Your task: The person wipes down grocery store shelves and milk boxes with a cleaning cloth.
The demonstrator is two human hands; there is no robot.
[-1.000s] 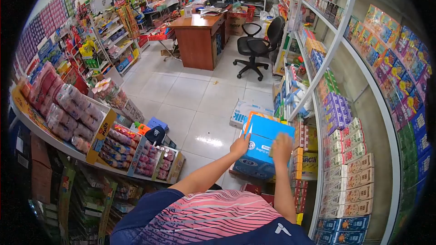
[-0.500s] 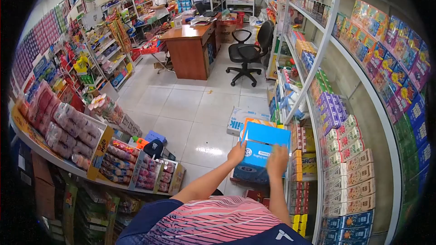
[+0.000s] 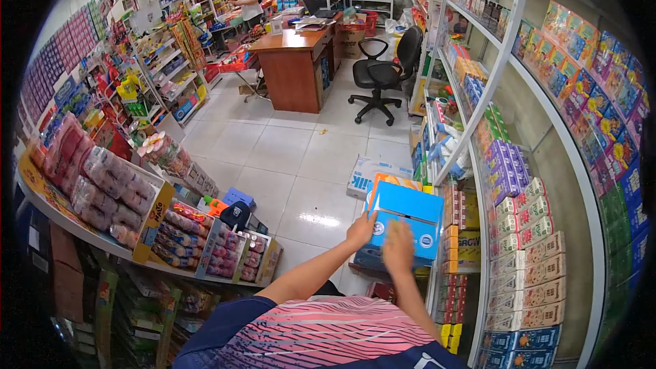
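Observation:
A blue cardboard carton [image 3: 410, 199] with white print stands low in front of me, beside the shelf rack. My left hand [image 3: 361, 228] grips its left edge, the fingers closed around the corner. Over the carton's near part is my right hand [image 3: 398, 246], smeared by motion, so its fingers and any contact cannot be made out. Part of the carton's front lies hidden behind that hand. Just behind it shows an orange carton edge [image 3: 391, 182], and a white and blue milk carton [image 3: 369, 171] lies on the floor beyond.
At my right rises a metal shelf rack [image 3: 493, 72] packed with drink cartons [image 3: 543, 283]. A curved counter [image 3: 102, 238] with wrapped goods runs along the left. Farther off are an office chair [image 3: 383, 75], a wooden desk [image 3: 287, 75] and a standing person [image 3: 249, 3].
My right hand has moved left across the carton. The left hand keeps its place at the carton's edge. The whole view has shifted slightly.

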